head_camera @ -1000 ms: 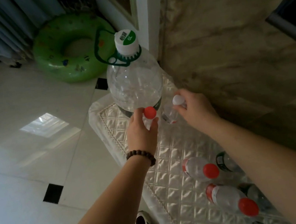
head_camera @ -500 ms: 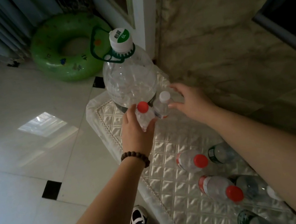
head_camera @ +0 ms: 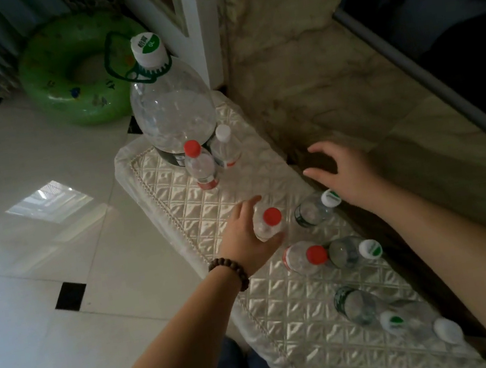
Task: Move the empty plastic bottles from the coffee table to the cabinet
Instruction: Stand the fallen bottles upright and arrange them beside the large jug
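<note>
- Currently, eight small plastic bottles and one large jug [head_camera: 173, 112] stand on the quilted cloth [head_camera: 292, 303] covering the cabinet top; all long axes are vertical, caps pointing up toward the camera.
- Large jug: clear, with nothing visible inside, white-and-green cap, green carry handle, at the far end of the cloth.
- Far pair: a red-capped bottle [head_camera: 200, 166] and a white-capped bottle [head_camera: 225, 148] stand side by side, just in front of the jug. Both look clear, with no liquid visible.
- Middle pair: a second red-capped bottle [head_camera: 268, 224] and a green-labelled bottle [head_camera: 316, 212] stand near each other, apart.
- Next pair: a third red-capped bottle [head_camera: 303, 258] and a second green-labelled bottle [head_camera: 352, 250] stand just beside each other.
- Near end: a third green-labelled bottle [head_camera: 361, 306], and beside it another white-capped bottle [head_camera: 446, 331], blurred; contents cannot be told.
- Left hand [head_camera: 248, 237]: fingers extended along the left side of the second red-capped bottle, thumb at its near side; contact appears light and no closed grasp is visible. A bead bracelet [head_camera: 230, 270] is on the wrist.
- Right hand [head_camera: 345, 172]: released, fingers spread and slightly curved, holding nothing, above the cloth's wall-side edge, just beyond the green-labelled bottle.
- Surroundings: marble wall [head_camera: 311, 61] on the right, tiled floor [head_camera: 38, 248] on the left, green swim ring [head_camera: 71, 71] on the floor beyond the jug.
</note>
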`<control>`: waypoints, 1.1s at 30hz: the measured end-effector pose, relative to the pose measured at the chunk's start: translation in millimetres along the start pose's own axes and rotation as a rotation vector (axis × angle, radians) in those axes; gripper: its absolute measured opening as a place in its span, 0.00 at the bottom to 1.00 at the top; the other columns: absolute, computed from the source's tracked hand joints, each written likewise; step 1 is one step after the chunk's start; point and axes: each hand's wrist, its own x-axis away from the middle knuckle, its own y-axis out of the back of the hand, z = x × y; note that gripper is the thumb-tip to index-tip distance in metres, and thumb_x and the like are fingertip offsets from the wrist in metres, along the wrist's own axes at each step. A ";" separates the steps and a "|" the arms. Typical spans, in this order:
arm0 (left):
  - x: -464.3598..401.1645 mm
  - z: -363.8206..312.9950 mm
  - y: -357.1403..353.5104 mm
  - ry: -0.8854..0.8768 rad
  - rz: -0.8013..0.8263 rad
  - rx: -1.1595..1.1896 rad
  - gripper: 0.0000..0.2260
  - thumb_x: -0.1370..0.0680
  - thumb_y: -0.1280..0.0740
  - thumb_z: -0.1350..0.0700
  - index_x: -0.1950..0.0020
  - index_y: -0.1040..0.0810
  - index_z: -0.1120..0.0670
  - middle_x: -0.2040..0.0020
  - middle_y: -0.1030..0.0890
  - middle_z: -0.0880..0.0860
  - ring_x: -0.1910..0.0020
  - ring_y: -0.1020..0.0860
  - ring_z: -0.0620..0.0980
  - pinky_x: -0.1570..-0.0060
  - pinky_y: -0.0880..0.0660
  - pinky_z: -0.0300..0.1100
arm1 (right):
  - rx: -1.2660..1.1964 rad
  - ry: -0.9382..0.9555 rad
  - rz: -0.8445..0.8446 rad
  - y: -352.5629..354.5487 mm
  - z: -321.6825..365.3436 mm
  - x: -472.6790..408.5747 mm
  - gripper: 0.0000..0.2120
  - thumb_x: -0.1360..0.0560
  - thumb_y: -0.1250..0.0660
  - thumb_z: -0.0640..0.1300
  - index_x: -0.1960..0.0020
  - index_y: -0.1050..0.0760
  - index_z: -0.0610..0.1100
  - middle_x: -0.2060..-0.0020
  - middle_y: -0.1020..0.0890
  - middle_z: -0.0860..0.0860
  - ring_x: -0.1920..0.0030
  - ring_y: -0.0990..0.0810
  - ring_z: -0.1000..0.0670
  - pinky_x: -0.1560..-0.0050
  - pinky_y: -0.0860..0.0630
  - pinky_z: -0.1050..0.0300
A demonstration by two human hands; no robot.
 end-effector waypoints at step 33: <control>-66.0 34.9 46.0 0.165 -0.414 0.082 0.18 0.29 0.27 0.55 0.41 0.26 0.53 0.43 0.24 0.51 0.46 0.27 0.50 0.48 0.31 0.39 | 0.204 0.024 0.080 -71.8 60.3 -71.7 0.12 0.24 0.33 0.47 0.44 0.30 0.44 0.49 0.21 0.42 0.50 0.21 0.41 0.53 0.22 0.47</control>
